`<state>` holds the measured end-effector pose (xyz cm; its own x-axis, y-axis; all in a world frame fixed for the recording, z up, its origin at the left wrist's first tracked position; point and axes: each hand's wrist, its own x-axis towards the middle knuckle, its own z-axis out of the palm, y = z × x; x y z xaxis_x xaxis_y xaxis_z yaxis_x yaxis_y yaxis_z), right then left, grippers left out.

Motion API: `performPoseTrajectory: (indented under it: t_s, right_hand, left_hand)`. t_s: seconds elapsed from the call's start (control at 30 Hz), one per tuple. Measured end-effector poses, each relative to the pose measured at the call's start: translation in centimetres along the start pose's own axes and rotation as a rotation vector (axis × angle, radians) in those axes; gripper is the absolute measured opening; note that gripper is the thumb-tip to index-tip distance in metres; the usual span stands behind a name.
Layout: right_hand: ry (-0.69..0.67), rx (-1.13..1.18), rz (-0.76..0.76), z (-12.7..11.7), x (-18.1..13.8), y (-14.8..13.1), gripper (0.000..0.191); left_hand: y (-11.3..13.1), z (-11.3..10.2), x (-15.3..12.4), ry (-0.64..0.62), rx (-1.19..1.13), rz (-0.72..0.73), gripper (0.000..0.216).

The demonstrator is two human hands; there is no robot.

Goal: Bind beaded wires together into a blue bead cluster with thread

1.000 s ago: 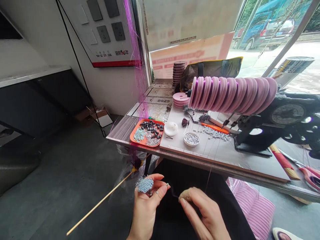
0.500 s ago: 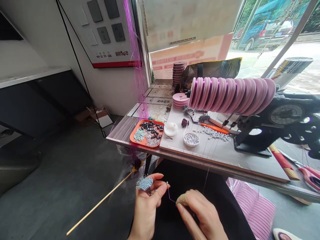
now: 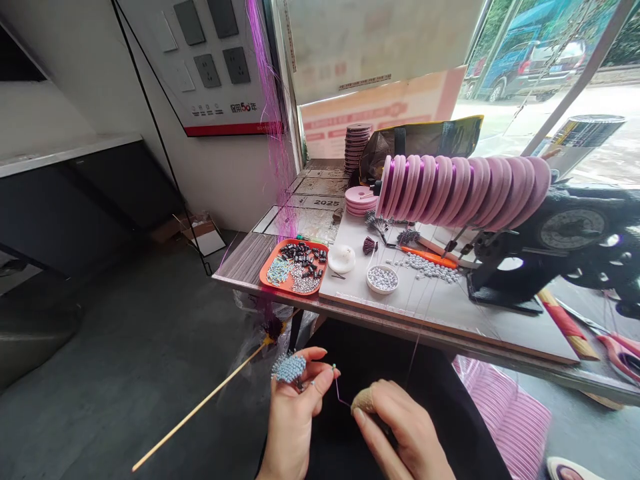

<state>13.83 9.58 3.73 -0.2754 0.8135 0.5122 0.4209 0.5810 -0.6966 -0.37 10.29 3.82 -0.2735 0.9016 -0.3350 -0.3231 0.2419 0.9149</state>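
Observation:
My left hand (image 3: 300,393) is closed, with a bunch of light-blue beaded stems (image 3: 289,368) held between its fingers. At its thumb and index fingertip it pinches a tiny greenish bead (image 3: 334,366). A thin purple thread (image 3: 339,390) runs from there, with a bend, to my right hand (image 3: 395,427). The right thumb and index finger are pinched together on that thread. A tan wrap (image 3: 363,400) covers the right index fingertip. Both hands are over my dark-clothed lap, below the table edge, and stay apart from each other.
An orange tray (image 3: 265,279) holds sorted small beads. Beside it stand a white dish (image 3: 342,258) and a bowl (image 3: 369,283) of pale beads. Pink spools (image 3: 460,190) on a black machine (image 3: 530,267) fill the right. Scissors (image 3: 620,353) lie farther right; a stick (image 3: 200,403) slants at left.
My right hand has shifted very slightly to the left, the thread still between the two hands. My left hand is practically unmoved.

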Motion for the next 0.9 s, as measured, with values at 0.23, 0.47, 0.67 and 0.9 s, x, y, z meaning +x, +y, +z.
performPoseTrajectory:
  t_s: [0.23, 0.47, 0.67, 0.9]
  right_hand:
    - [0.013, -0.013, -0.014, -0.1, 0.2, -0.1, 0.017]
    - [0.02, 0.015, 0.004, -0.1, 0.1, -0.1, 0.018]
    - [0.081, 0.118, 0.12, -0.1, 0.0, 0.1, 0.019]
    - [0.135, 0.189, 0.237, 0.7, -0.7, 0.7, 0.02]
  left_hand:
    - [0.0, 0.1, 0.1, 0.006, -0.006, -0.001, 0.031]
    - [0.1, 0.1, 0.0, 0.004, 0.039, 0.03, 0.031]
    - [0.0, -0.2, -0.2, 0.003, 0.233, 0.239, 0.023]
    - [0.4, 0.9, -1.4, 0.076, 0.37, 0.398, 0.014]
